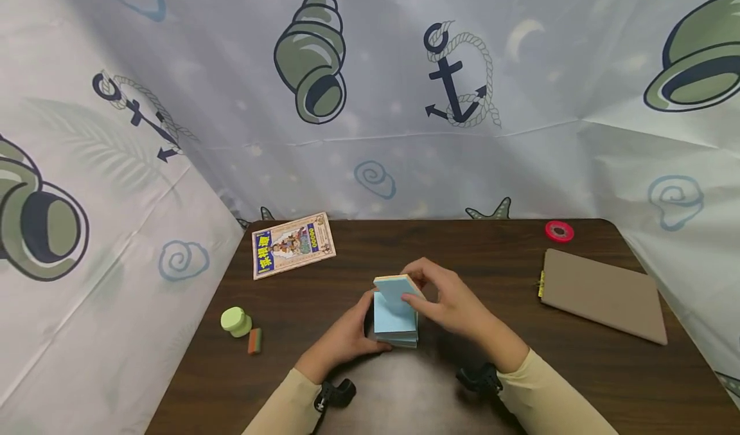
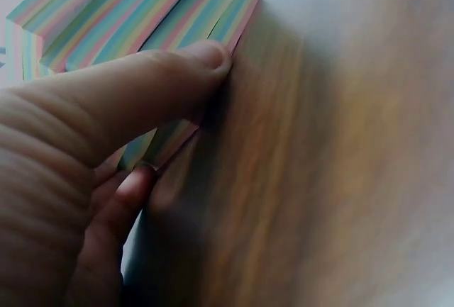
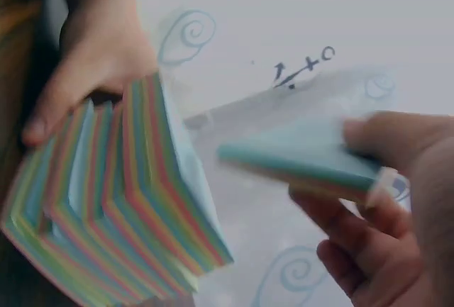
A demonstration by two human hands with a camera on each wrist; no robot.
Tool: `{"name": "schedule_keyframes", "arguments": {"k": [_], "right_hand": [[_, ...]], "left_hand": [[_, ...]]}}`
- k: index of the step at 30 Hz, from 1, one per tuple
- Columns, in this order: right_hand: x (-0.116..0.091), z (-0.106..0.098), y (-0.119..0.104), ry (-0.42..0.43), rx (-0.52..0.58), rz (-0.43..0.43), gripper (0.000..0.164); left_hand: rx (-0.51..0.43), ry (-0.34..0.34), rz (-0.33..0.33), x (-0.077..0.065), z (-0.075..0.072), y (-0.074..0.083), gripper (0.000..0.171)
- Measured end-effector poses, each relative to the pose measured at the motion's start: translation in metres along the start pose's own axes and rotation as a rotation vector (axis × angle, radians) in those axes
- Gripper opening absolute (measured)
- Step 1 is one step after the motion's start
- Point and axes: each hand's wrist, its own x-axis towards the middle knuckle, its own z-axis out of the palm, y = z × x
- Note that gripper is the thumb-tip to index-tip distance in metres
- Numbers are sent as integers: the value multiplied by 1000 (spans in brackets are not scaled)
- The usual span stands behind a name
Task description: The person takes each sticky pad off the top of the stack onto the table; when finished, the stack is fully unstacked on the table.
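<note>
A stack of sticky-note pads (image 1: 396, 319) with light blue tops stands near the table's middle. Its sides show bands of pink, yellow, green and blue in the right wrist view, and its layers sit unevenly. My left hand (image 1: 349, 332) grips the stack low down, thumb along the near side; in the left wrist view the thumb (image 2: 202, 55) presses the striped edges. Just above the stack, my right hand (image 1: 453, 300) pinches a separate sticky-note pad (image 3: 298, 151) between thumb and fingers. That pad is tilted, with a gap between it and the stack in the right wrist view.
On the dark wooden table (image 1: 462, 248), a printed booklet (image 1: 295, 245) lies at the back left. A pale green round tub (image 1: 236, 321) and a small orange-and-green block (image 1: 255, 341) are at left. A brown board (image 1: 604, 295) and a red round object (image 1: 559, 231) lie right.
</note>
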Motion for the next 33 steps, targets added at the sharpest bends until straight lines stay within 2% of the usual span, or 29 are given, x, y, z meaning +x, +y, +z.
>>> {"name": "schedule_keyframes", "arguments": {"k": [3,5,9,12,19,25,29,33], "right_hand": [[0,-2,3,130,253,90,48],[0,-3,7,224,376,161,50],[1,-3,19,385,518,297,29],[1,-1,33,447,566,378,21],[-5,15,81,543,654,473,33],[-4,24,112,640,734,460,35],[7,23,126,637,734,424,38],[17,22,135,611,696,431,42]], "left_hand": [[1,16,-14,4,-4,-5,115],[-4,24,-22,6,-7,-9,117],[-29,20,-36,9,-12,-15,121],[-41,23,-43,12,-15,-19,122],[-52,44,-53,15,-21,-24,121],[-70,35,-63,16,-27,-27,121],[-81,39,-58,19,-29,-30,121],[-76,47,-58,21,-26,-31,121]]}}
